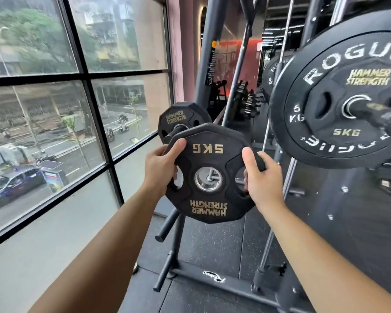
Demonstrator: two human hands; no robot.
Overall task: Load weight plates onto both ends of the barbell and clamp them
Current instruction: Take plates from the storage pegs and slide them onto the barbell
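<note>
Both hands carry a 5 kg plate (209,175) in the middle of the view, printing upside down. The left hand (161,169) grips its left edge, thumb on the face and fingers hooked through a grip slot; the right hand (263,180) holds the right edge the same way, fingers closed around the rim. The plate hangs in the air just in front of the storage rack (177,224), where another plate (178,120) sits on a peg behind it. To the right, the barbell sleeve (370,109) already carries a small plate (350,102) against a larger plate (298,123), with no clamp visible on it (the sleeve's near end is blurred).

The risk, as I judge it, is in the swing across: the held plate could clip a rack peg or the loaded plates. A tilted bore would also jam on the sleeve tip, and the fingers through the slots could be pinched between plates.
</note>
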